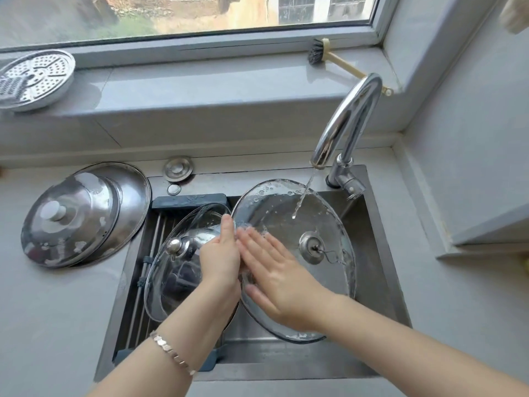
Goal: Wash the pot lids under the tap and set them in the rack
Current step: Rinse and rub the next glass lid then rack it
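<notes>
The glass lid (289, 209) being washed stands tilted on edge in the middle of the sink (375, 247). Its upper rim is under the thin stream from the tap (349, 118) at the upper right, and the drain strainer shows through the glass. The right hand (274, 276) lies flat on the wet face, fingers straight and spread. The left hand (220, 253) sets straight fingers against the left rim; its thumb is hidden, so I cannot tell whether it grips the lid or only props it.

The lid is probably fairly heavy and rigid. Wet glass is likely slick, and it could chip if it hits steel. The rim, taken with both hands, or a knob on the far face if it has one, looks like the safest place to hold it.

Just to the left, touching or nearly touching this lid, a second glass lid (169, 285) with a metal knob already leans in the rack (189, 201) across the left part of the sink. The rack has little spare room, so the clean lid would probably have to go in beside or partly over that one. The spout hangs low over the upper rim, and the sink walls are close on the right and at the bottom.

On the counter at the left are two stacked steel lids (83, 216). A perforated steamer plate (34, 78) and a brush (317, 51) rest on the windowsill.
</notes>
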